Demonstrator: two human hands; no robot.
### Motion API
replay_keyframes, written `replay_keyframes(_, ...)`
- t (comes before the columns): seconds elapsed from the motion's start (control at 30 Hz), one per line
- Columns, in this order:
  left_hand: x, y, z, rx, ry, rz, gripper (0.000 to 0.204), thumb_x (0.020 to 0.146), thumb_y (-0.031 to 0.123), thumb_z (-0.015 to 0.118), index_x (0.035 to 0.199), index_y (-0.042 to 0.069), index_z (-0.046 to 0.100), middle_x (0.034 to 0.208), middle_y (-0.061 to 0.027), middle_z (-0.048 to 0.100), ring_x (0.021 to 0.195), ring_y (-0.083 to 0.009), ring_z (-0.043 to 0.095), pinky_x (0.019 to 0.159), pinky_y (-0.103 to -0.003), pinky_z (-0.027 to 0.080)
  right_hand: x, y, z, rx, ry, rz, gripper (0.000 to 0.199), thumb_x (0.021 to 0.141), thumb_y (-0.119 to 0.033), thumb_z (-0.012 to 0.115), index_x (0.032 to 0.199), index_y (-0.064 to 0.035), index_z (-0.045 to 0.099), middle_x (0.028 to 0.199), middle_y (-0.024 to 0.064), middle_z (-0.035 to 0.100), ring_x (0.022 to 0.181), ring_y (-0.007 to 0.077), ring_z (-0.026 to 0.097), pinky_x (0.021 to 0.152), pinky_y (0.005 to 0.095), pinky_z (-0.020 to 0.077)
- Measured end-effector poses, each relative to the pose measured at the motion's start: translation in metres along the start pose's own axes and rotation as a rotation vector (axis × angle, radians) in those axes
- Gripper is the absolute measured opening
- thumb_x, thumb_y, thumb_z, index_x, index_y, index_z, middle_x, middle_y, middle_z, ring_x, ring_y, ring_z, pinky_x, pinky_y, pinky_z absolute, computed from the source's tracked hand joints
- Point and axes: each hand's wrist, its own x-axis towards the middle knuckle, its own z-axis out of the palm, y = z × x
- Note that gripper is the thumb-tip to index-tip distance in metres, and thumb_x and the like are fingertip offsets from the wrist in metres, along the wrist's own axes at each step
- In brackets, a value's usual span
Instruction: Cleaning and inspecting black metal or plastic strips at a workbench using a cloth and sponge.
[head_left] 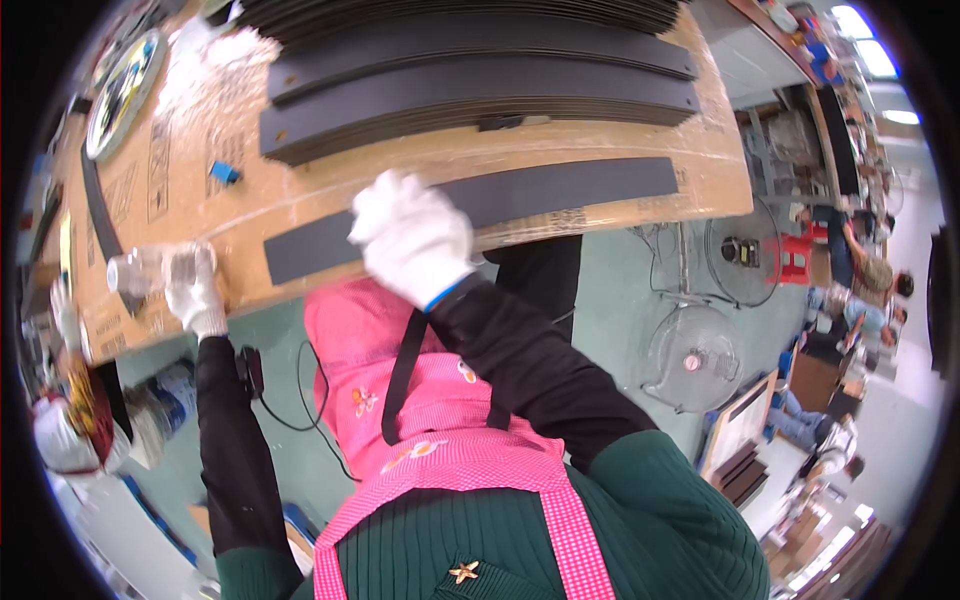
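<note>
Right hand: this white-gloved hand (412, 240) is over the dark strip (570, 192), left of its middle; fingers curled inward and blurred, so whether they close on anything cannot be told.
Left hand: also gloved (193, 290), near the table's (235, 225) near edge, beyond the strip's left end; fingers against a clear container (140, 272), grip unclear.
Nearer hand: the right; the strip extends to both sides beneath it.
Long axis: left to right, roughly along the near edge.
Strip: flat, long, narrow, dark grey, matt, square-ended.
Blue block (225, 172): small, farther in than the strip's left end.
Stacked strips (480, 90): similarly dark, piled toward the far edge.
</note>
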Motion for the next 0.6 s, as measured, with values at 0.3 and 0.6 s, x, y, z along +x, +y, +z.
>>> replay_keyframes(0.3, 0.002, -0.019, -0.007, -0.03, 0.141, -0.259, 0.037, 0.097, 0.017, 0.084, 0.126, 0.0, 0.068, 0.121, -0.0044, 0.074, 0.108, -0.0135, 0.069, 0.099, -0.031, 0.056, -0.052, 0.274, -0.163, -0.363, 0.4, 0.862, 0.024, 0.103, -0.028, 0.061, 0.099, -0.0099, 0.076, 0.105, 0.0198, 0.072, 0.104, 0.0394, 0.069, 0.088, 0.0499, 0.0571)
replay_keyframes(0.6, 0.024, 0.042, 0.031, -0.153, -0.025, -0.165, 0.028, 0.1, 0.014, 0.08, 0.122, -0.001, 0.072, 0.12, -0.0078, 0.077, 0.106, -0.0154, 0.071, 0.097, -0.031, 0.055, -0.063, 0.235, -0.131, -0.474, 0.256, 0.489, 0.028, 0.105, -0.034, 0.056, 0.113, -0.0106, 0.068, 0.114, 0.0154, 0.063, 0.108, 0.0366, 0.064, 0.097, 0.0516, 0.0532)
